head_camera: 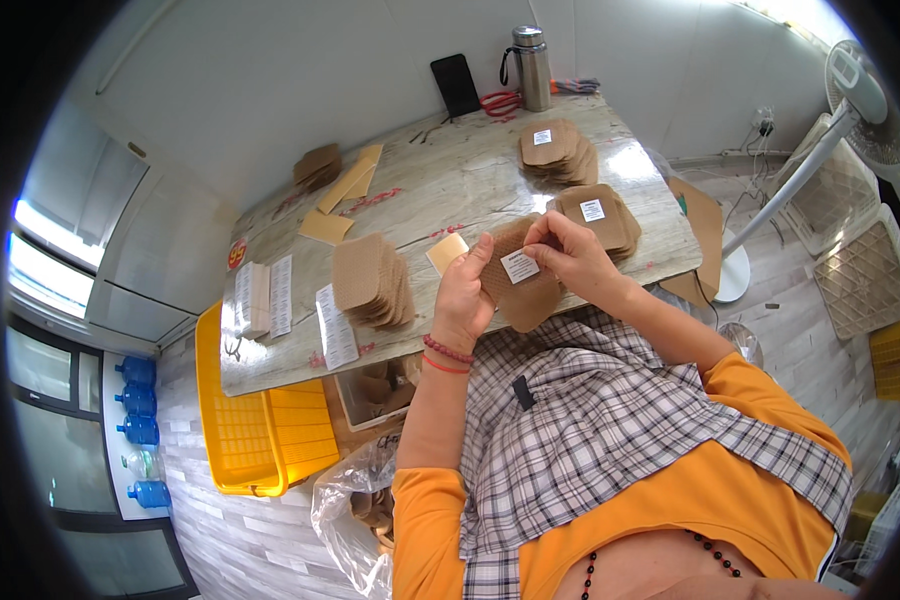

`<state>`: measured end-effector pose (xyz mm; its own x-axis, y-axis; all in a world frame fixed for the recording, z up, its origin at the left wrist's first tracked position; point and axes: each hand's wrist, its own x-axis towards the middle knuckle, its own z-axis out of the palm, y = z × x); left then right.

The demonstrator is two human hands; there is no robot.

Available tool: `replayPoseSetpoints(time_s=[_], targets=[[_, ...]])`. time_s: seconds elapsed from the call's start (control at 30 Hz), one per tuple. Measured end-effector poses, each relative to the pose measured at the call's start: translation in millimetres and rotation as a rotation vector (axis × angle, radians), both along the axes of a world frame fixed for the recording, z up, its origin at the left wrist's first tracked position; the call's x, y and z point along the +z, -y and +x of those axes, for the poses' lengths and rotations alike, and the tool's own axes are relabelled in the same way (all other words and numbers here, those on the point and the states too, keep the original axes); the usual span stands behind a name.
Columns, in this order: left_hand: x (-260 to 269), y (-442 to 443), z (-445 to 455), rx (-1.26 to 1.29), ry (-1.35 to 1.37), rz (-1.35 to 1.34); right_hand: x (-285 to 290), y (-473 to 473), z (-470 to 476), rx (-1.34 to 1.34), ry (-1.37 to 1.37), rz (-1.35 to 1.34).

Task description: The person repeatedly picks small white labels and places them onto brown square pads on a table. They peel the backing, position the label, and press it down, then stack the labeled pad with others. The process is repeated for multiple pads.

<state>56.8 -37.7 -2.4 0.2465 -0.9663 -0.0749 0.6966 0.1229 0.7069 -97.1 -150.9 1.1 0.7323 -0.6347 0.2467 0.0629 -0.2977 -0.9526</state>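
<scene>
My left hand (465,296) grips a brown textured pad (501,238) with rounded corners, thumb on top. A white printed label (520,266) lies on that pad. My right hand (574,255) has thumb and forefinger pinched at the label's upper right corner. Another brown pad (529,311) hangs below the held one, over the table's front edge. Behind my left thumb is a cream paper piece (448,253). Close to my right hand is a pile of labelled pads (596,217). Left of my left hand stands a stack of pads without visible labels (364,274).
On the wood-patterned table (420,180) lie label sheets (336,326), a label stack (251,300), cream strips (349,184) and another labelled pile (551,146). At the back stand a steel flask (532,71), red-handled scissors (501,102) and a phone (456,84). A yellow basket (270,435) stands lower left.
</scene>
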Motion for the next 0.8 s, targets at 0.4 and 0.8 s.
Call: replayPoseSetpoints(time_s=[0.4,0.8], targets=[[-7.6,3.1,0.8,-0.042,-0.053,0.004,4.7,-2.1,-3.7,-0.032,-0.027,-0.093],[-5.5,4.6,-2.5,-0.045,-0.071,-0.020,2.8,-3.6,-0.6,-0.086,-0.002,-0.192]])
